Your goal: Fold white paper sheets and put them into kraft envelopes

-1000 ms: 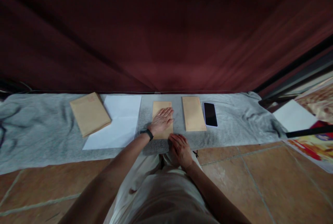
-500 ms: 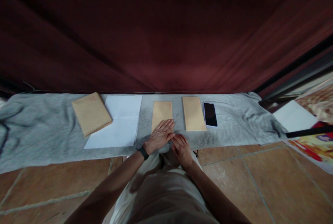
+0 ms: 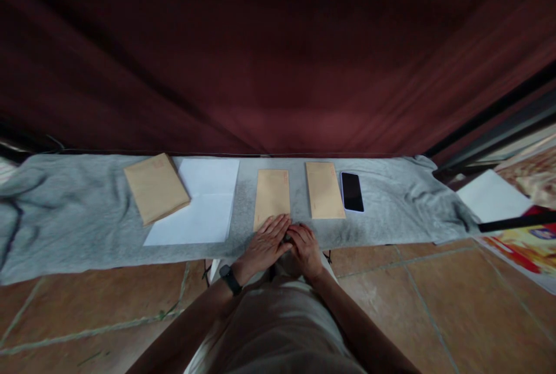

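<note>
My left hand [image 3: 266, 242] has slid back toward me: a second ago it lay flat on the middle of the narrow tan paper envelope [image 3: 271, 197], half a second ago it had come down to the envelope's near end, and now only its fingertips [image 3: 281, 222] reach that near edge, if they touch it at all. The fingers are stretched out flat and close together, pressing on nothing that I can make out and clamped on nothing. My right hand [image 3: 305, 248] has hardly moved; it sits just beside the left, fingers loosely curled and together, resting on the near border of the grey fleece cloth [image 3: 87, 217] and holding nothing.

So the envelope is now almost wholly uncovered. It lies flat and straight on the cloth, in the same place as before, between the white sheet of paper [image 3: 200, 206] on its left and a second tan envelope [image 3: 324, 190] on its right. I judge that the smoothing stroke along its length is finished and the envelope is left lying where it is.

Further right, a black smartphone [image 3: 351, 191] lies just beside the second envelope. Further left, a wider tan envelope packet [image 3: 156, 187] lies askew, overlapping the white sheet's corner.
</note>
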Available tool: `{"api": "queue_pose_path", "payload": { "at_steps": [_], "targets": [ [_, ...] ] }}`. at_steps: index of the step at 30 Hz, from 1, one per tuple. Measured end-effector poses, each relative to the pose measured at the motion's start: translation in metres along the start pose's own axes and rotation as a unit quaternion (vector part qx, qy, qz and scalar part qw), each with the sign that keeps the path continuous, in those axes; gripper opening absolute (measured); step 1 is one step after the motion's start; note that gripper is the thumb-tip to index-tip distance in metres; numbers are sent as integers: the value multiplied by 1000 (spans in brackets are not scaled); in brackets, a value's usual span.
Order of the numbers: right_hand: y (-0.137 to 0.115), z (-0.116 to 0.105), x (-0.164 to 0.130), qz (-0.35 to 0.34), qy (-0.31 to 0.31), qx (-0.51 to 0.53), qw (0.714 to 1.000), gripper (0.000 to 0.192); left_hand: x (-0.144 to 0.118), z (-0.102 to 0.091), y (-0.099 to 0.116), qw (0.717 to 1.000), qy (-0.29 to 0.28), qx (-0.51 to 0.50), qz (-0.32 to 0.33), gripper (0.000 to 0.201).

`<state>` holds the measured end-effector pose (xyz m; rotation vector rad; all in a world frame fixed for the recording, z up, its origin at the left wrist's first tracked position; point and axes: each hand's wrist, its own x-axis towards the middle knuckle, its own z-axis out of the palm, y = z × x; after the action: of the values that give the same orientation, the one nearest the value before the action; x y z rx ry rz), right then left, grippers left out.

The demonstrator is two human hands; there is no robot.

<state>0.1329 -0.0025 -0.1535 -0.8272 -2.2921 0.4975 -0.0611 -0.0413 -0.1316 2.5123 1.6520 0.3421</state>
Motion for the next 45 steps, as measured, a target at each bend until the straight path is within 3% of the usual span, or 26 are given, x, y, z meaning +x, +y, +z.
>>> {"api": "queue_pose_path", "payload": {
  "at_steps": [8, 14, 21, 30, 40, 45],
  "targets": [
    [2, 4, -3, 15, 3, 1, 1000, 39, -9, -8, 11, 1000, 6, 21, -9, 69],
    [1, 4, -1, 22, 11, -13, 1000, 45, -20, -4, 17, 999, 22, 38, -21, 67],
    [-5, 3, 1, 8, -41, -72, 997, 56, -27, 2, 19, 998, 25, 41, -40, 67],
    [-10, 4, 1, 19, -35, -104, 994, 52, -34, -1, 21, 997, 31, 47, -53, 66],
    [-10, 3, 2, 41, -26, -76, 996, 51, -48, 4, 16, 991, 63, 48, -112, 71],
    [1, 3, 20, 33, -24, -51, 998, 51, -53, 4, 12, 990, 70, 59, -105, 71]
  ]
}}
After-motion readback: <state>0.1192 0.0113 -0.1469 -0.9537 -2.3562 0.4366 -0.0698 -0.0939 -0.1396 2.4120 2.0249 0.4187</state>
